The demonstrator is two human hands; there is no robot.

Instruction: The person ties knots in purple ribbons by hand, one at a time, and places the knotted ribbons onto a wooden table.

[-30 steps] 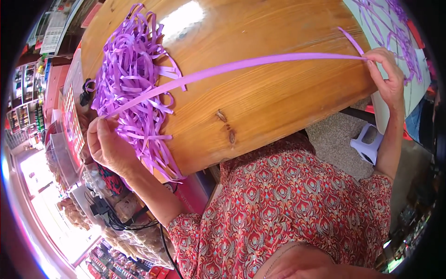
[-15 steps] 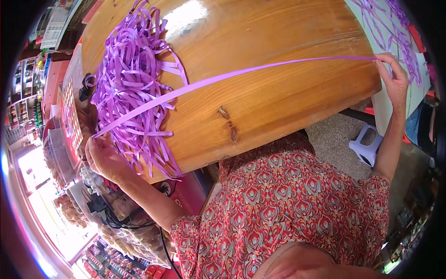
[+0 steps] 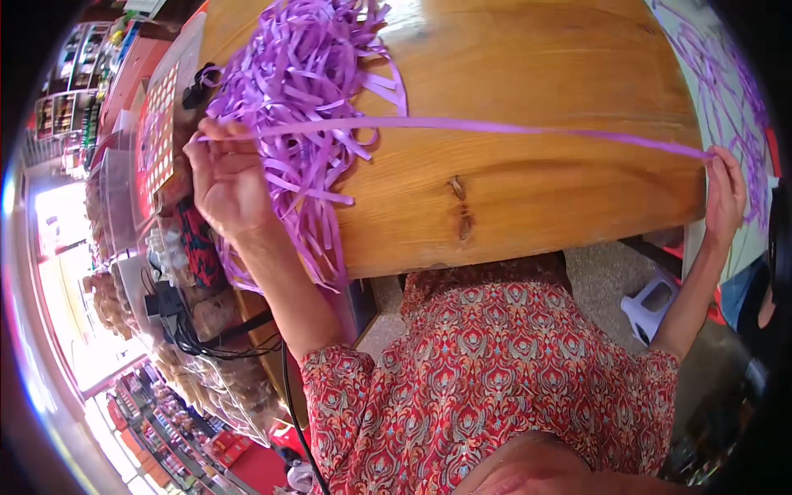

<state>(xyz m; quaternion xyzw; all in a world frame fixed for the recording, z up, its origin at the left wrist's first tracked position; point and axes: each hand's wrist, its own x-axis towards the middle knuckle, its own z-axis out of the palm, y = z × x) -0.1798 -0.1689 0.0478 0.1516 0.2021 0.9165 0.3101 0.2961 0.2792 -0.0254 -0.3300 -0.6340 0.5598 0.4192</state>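
One long purple ribbon [image 3: 462, 124] stretches across above the wooden table, held at both ends. My left hand [image 3: 231, 177] is raised at the left, palm turned up, thumb and fingers pinching one end. At the far right, beyond the table's side edge, my right hand [image 3: 725, 194] pinches the other end between thumb and fingers. A loose heap of cut purple ribbons [image 3: 301, 82] lies on the table's left part, beneath and behind the held strip, with several strands hanging over the near edge.
The varnished wooden table [image 3: 528, 190] fills the middle. More purple ribbons [image 3: 718, 78] lie on a pale surface at the right. A white stool [image 3: 649, 307] stands on the floor. Black cables [image 3: 186, 326] and bagged goods [image 3: 219, 384] crowd the left side, by a red card with rows of dots [image 3: 157, 136].
My left hand has risen away from me and turned palm up, still pinching the ribbon. The ribbon now runs more level, dipping slightly to the right. The view has shifted somewhat.
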